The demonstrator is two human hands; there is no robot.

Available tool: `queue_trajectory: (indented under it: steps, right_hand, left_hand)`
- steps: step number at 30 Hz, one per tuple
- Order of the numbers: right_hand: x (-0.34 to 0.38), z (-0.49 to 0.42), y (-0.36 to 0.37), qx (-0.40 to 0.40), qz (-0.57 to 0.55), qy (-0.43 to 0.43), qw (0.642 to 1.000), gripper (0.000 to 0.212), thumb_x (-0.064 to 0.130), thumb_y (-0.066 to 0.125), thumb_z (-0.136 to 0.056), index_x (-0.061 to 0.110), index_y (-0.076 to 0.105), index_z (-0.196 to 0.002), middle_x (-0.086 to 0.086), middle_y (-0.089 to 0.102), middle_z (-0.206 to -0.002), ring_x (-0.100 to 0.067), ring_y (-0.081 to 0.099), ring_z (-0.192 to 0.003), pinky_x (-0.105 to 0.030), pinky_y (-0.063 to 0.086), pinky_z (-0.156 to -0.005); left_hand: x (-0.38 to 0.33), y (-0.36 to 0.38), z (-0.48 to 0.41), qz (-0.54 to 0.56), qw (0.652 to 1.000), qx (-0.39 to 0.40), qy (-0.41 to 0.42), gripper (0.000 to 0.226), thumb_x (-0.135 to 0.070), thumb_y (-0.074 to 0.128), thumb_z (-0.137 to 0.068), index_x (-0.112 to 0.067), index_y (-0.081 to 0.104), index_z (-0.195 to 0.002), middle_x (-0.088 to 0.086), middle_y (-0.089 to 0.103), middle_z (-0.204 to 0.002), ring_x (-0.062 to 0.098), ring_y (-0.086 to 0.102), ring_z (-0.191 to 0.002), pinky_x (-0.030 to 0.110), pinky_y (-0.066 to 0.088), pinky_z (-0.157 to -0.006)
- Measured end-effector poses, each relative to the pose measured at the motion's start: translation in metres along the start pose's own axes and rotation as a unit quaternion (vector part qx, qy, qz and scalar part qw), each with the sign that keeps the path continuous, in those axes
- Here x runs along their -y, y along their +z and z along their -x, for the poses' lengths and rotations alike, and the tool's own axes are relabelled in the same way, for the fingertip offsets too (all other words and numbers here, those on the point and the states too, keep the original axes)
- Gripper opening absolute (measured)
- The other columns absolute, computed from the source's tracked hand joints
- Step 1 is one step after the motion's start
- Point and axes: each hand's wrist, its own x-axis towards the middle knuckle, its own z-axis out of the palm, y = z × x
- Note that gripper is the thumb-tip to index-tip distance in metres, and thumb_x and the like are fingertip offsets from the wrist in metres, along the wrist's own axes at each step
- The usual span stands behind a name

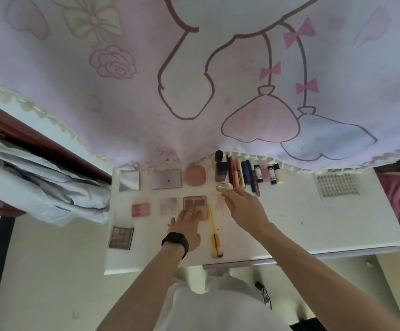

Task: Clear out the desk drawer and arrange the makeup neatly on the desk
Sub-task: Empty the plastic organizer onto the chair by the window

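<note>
From the head view I look down on a white desk (313,225) with makeup laid out in rows. My left hand (185,228), with a black wristband (175,242) and a ring, lies with straight, relaxed fingers flat on a brown eyeshadow palette (195,203) near the middle of the desk, pressing on it rather than gripping it. My right hand (246,209) reaches further back, its fingers curled round a small pale gold case (224,187), which sits just in front of the row of tubes and sticks (249,175) lined up side by side along the back edge. To the left of that row, a round pink compact (195,175), a lavender palette (166,179) and a square mirrored compact (129,181) form the back row. In the same row as the brown palette lie a grey palette (168,206) and, further left, a small pink blush (141,209). A dark palette (120,237) sits alone near the front left corner. A yellow brush (214,232) lies lengthwise between my two forearms, just right of the brown palette. A printed curtain (194,68) hangs over the back of the desk, pale bedding (39,187) is bunched up to the left, and a grid-patterned pad (337,185) lies at the far right.
</note>
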Motion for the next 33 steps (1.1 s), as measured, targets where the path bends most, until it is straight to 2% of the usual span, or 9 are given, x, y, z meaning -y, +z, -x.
queue_trajectory:
  steps: [7,14,18,22,28,33]
  right_hand:
    - [-0.006,-0.007,-0.001,0.040,0.019,0.012,0.999,0.033,0.021,0.051,-0.103,0.025,0.061,-0.135,-0.001,0.061,-0.124,-0.030,0.067,-0.095,-0.043,0.057,-0.081]
    - [-0.012,-0.007,0.001,0.036,0.022,0.004,0.999,0.024,0.020,0.057,-0.101,0.020,0.066,-0.123,0.001,0.063,-0.122,-0.028,0.068,-0.092,-0.039,0.057,-0.078]
    - [-0.012,-0.009,0.003,0.043,0.032,0.015,0.998,0.037,0.022,0.058,-0.100,0.030,0.058,-0.136,0.004,0.058,-0.129,-0.025,0.068,-0.096,-0.037,0.057,-0.079]
    - [-0.014,-0.007,0.005,0.031,0.027,0.017,0.999,0.045,0.019,0.062,-0.097,0.035,0.053,-0.138,0.005,0.057,-0.130,-0.024,0.068,-0.090,-0.036,0.058,-0.074]
    - [-0.014,0.003,-0.001,0.002,0.013,0.045,0.999,0.034,0.019,0.064,-0.096,0.023,0.059,-0.130,0.004,0.057,-0.131,-0.022,0.069,-0.090,-0.034,0.058,-0.073]
    - [-0.011,0.036,-0.012,-0.047,-0.033,0.119,0.991,0.028,0.026,0.063,-0.097,0.029,0.064,-0.125,0.011,0.061,-0.128,-0.011,0.066,-0.103,-0.029,0.055,-0.086]
  left_hand:
    - [-0.003,-0.005,0.000,0.021,1.000,-0.009,-0.008,0.066,-0.026,0.051,-0.094,-0.028,0.024,-0.153,-0.001,0.005,-0.167,0.027,0.008,-0.152,0.052,0.017,-0.122]
    - [-0.005,-0.009,-0.001,0.025,1.000,-0.014,-0.011,0.060,-0.027,0.050,-0.095,-0.026,0.029,-0.152,0.000,0.007,-0.167,0.027,0.012,-0.151,0.049,0.018,-0.122]
    - [-0.008,-0.010,-0.001,0.023,1.000,-0.013,-0.014,0.057,-0.029,0.050,-0.096,-0.025,0.032,-0.150,0.003,0.013,-0.166,0.028,0.017,-0.150,0.048,0.022,-0.121]
    - [-0.007,-0.013,0.000,0.017,1.000,-0.008,-0.014,0.056,-0.029,0.049,-0.096,-0.025,0.033,-0.150,0.003,0.014,-0.166,0.029,0.020,-0.149,0.048,0.024,-0.120]
    - [-0.007,-0.020,0.000,0.002,1.000,-0.004,-0.006,0.050,-0.032,0.047,-0.098,-0.024,0.038,-0.146,0.006,0.022,-0.162,0.033,0.032,-0.141,0.046,0.032,-0.114]
    - [-0.009,-0.038,0.002,0.037,0.998,-0.044,0.024,0.055,-0.028,0.048,-0.094,-0.026,0.032,-0.147,0.007,0.038,-0.149,0.031,0.041,-0.130,0.043,0.039,-0.105]
